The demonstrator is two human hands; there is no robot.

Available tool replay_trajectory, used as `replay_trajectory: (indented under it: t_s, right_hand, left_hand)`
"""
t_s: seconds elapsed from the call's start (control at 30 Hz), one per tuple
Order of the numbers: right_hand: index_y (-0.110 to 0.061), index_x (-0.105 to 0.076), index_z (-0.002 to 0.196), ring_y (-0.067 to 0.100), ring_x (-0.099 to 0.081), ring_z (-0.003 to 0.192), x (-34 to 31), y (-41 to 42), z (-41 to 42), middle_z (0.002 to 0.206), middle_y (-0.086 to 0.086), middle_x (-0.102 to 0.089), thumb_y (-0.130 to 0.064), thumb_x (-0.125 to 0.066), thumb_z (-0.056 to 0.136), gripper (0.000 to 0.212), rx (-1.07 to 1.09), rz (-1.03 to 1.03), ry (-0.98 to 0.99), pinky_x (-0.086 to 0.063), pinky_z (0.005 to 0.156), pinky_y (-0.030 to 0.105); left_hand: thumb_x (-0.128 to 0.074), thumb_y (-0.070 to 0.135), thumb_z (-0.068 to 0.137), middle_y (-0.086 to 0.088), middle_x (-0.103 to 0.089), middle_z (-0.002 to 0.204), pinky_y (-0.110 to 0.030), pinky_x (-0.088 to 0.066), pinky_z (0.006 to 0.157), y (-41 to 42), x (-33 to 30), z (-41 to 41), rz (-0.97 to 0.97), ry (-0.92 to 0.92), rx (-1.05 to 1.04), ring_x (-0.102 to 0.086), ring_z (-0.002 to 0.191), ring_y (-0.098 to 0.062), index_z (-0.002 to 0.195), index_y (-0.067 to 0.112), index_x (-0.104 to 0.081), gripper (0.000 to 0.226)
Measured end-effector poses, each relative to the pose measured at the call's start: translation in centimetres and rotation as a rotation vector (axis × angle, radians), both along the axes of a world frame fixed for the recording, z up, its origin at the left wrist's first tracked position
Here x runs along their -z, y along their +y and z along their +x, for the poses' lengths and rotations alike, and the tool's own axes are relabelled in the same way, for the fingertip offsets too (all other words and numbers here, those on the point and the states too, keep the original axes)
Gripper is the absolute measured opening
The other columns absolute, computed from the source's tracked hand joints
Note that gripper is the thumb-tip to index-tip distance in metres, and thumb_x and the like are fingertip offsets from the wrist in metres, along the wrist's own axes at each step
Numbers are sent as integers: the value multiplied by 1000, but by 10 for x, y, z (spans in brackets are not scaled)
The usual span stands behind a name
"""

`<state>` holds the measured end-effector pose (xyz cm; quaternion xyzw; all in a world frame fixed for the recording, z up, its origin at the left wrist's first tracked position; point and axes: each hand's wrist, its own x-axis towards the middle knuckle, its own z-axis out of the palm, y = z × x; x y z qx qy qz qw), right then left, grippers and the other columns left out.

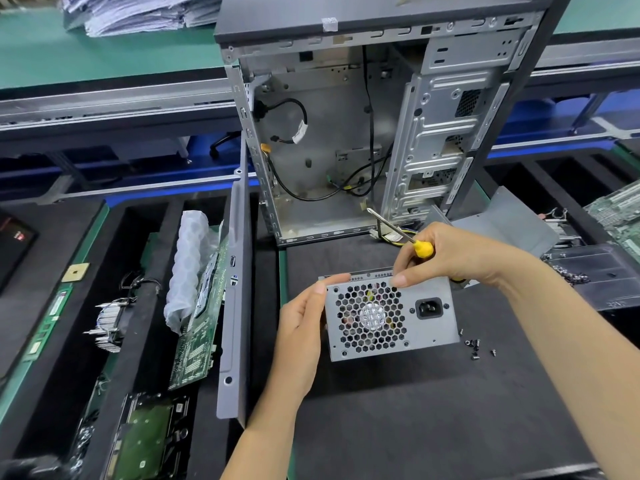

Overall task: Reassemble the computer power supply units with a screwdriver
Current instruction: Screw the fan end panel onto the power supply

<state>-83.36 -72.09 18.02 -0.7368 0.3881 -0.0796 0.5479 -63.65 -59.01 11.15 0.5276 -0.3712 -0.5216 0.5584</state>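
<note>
The grey power box (pixel 391 315) sits on the black mat (pixel 415 410), right in front of the person. Its side with the round fan holes and the plug socket faces up toward the camera. The left hand (pixel 301 337) holds the box at its left edge, with the thumb on the top corner. The right hand (pixel 453 256) grips the screwdriver (pixel 401 233) by its yellow handle, tip pointing up and away, while its thumb and a finger press on the top edge of the box. A few small dark screws (pixel 474 346) lie loose on the mat just beside the box on the right. So the box looks put together but not screwed tight yet, and the screws probably still have to go in. Behind it stands the open computer case (pixel 346 133), with loose wires and no box inside. Green boards (pixel 197 341) wait in the trays at the left
</note>
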Motion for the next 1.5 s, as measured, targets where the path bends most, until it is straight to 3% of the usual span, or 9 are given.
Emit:
replay_trajectory:
  t_s: [0.2, 0.37, 0.57, 0.7, 0.9, 1.07, 1.33, 1.5]
  right_hand:
    - [-18, -75, 76, 0, -59, 68, -4, -2, 1, 71, -5, -69, -35, -82, 68, 20, -37, 3, 29, -41, 60, 6]
    - [-20, -75, 74, -1, -53, 61, -5, -4, 3, 65, -10, -64, -45, -81, 63, 28, -25, -36, 88, -36, 54, 5]
    - [-19, -75, 75, -3, -54, 56, -2, -4, 3, 62, -10, -64, -41, -80, 67, 23, 6, -49, 56, -36, 48, 5]
    - [-19, -75, 75, -2, -57, 60, -2, -4, 2, 66, -8, -67, -39, -81, 66, 23, 8, -37, 18, -39, 53, 5]
    - [-19, -76, 75, 0, -59, 65, -1, -5, 1, 70, -6, -69, -38, -81, 66, 22, 3, -33, 1, -40, 58, 6]
    - [-20, -76, 76, 1, -58, 65, 0, -6, 1, 71, -4, -69, -40, -81, 66, 23, 0, -35, -1, -40, 58, 7]
    - [-19, -75, 77, 3, -60, 67, -1, -10, 2, 71, -4, -70, -43, -81, 64, 28, -19, -37, 2, -44, 61, 9]
    - [-19, -75, 77, 1, -60, 66, -1, -11, 3, 71, -7, -69, -37, -81, 67, 22, -32, -11, -1, -42, 60, 7]
  left_hand:
    - [-40, 25, 104, -10, -74, 107, -36, -60, 79, -3, -5, 1, 38, 109, -12, -70, 99, -23, 108, 21, -75, 35]
    - [-39, 24, 104, -13, -73, 105, -44, -59, 81, -5, -6, 1, 39, 134, -9, -70, 94, -22, 108, 18, -74, 36]
    - [-37, 31, 106, -8, -73, 98, -41, -58, 76, -4, -3, 0, -12, 4, -12, -68, 88, -19, 102, 21, -71, 36]
    - [-43, 40, 101, -7, -73, 96, -42, -59, 76, -3, -5, -1, -53, -35, -32, -69, 87, -20, 100, 19, -71, 35]
    - [-47, 43, 91, -8, -75, 98, -38, -60, 76, 0, -7, -6, -48, 37, -85, -71, 91, -22, 97, 18, -74, 37]
    - [-49, 43, 92, -15, -74, 98, -47, -60, 78, 1, -8, -13, -1, 121, -147, -71, 93, -32, 95, 14, -75, 39]
    - [-42, 34, 102, -14, -75, 98, -45, -61, 74, -5, -10, -11, 35, 122, -141, -73, 90, -28, 100, 11, -74, 39]
    - [-43, 37, 99, -10, -75, 98, -42, -61, 75, -7, -11, -6, 37, 113, -88, -72, 88, -22, 96, 20, -76, 37]
